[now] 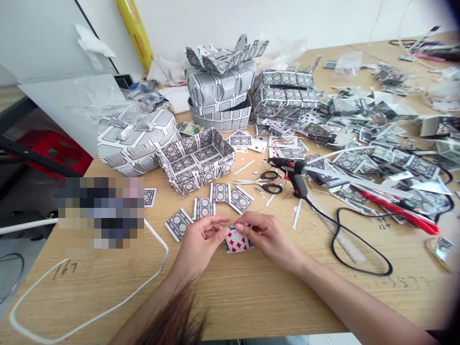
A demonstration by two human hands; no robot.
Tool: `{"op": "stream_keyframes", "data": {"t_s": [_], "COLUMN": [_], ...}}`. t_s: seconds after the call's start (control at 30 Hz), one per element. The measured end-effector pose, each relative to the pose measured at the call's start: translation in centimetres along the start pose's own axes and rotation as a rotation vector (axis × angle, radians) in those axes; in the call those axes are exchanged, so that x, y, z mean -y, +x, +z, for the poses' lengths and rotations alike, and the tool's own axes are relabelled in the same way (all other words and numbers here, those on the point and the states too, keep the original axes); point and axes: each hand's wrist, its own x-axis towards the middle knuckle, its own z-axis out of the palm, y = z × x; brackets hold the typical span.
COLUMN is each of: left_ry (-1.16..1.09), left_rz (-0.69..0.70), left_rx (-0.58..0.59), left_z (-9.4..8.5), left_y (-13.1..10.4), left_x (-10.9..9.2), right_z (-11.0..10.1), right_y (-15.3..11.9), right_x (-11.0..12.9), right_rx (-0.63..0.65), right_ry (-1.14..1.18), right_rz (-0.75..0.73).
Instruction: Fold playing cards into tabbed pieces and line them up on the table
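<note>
Near the front of the table, a playing card point(237, 242) with red diamonds is held up between both hands. My left hand point(201, 242) pinches its upper left edge with thumb and fingers. On the other side, my right hand point(268, 235) grips the upper right edge, and its fingers partly cover the card. Just beyond the hands lie several folded cards with patterned backs point(204, 208). Behind those stands an open box woven from cards point(197, 160). Scissors with black handles point(264, 181) rest to the right of it.
A glue gun point(293, 175) with a looping black cord lies on the right, beside a large heap of cards point(359, 124). Woven card boxes point(136, 141) stand at the back and left. A white cable point(118, 302) curves across the front left. A red-handled tool point(406, 213) lies right.
</note>
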Motion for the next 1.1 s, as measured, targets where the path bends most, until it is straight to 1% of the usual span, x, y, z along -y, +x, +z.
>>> {"op": "stream_keyframes", "data": {"t_s": [0.1, 0.27, 0.37, 0.47, 0.6, 0.7, 0.77, 0.93, 1.03, 1.1], "left_ry": [0.040, 0.222, 0.261, 0.237, 0.127, 0.010, -0.009, 0.073, 0.077, 0.001], "left_rz": [-0.007, 0.147, 0.191, 0.188, 0.141, 0.054, 0.029, 0.107, 0.113, 0.085], "left_rx": [0.017, 0.002, -0.010, 0.005, 0.009, 0.034, 0.046, 0.034, 0.052, 0.069], "left_z": [-0.2, -0.2, -0.1, 0.0, 0.2, 0.3, 0.3, 0.3, 0.4, 0.5], "left_y": [0.2, -0.6, -1.0, -1.0, -0.7, -0.5, -0.5, -0.8, -0.9, -0.9], "left_x": [0.6, 0.3, -0.1, -0.2, -0.1, -0.2, -0.2, -0.1, -0.1, -0.1], "right_z": [0.1, 0.2, 0.0, -0.2, -0.1, 0.1, 0.1, 0.0, 0.2, 0.3], "right_y": [0.0, 0.0, 0.0, 0.1, 0.2, 0.2, 0.3, 0.1, 0.0, 0.0], "right_x": [-0.2, 0.1, 0.2, 0.1, -0.3, -0.5, -0.5, -0.1, 0.1, 0.1], "right_rx": [0.003, 0.009, 0.054, 0.087, -0.009, -0.084, -0.100, -0.008, -0.037, -0.062], "right_ry": [-0.034, -0.010, 0.038, 0.024, -0.040, -0.053, -0.041, 0.085, 0.058, 0.081], "right_rz": [-0.036, -0.035, -0.019, -0.029, -0.056, -0.032, -0.011, 0.081, 0.055, 0.056]}}
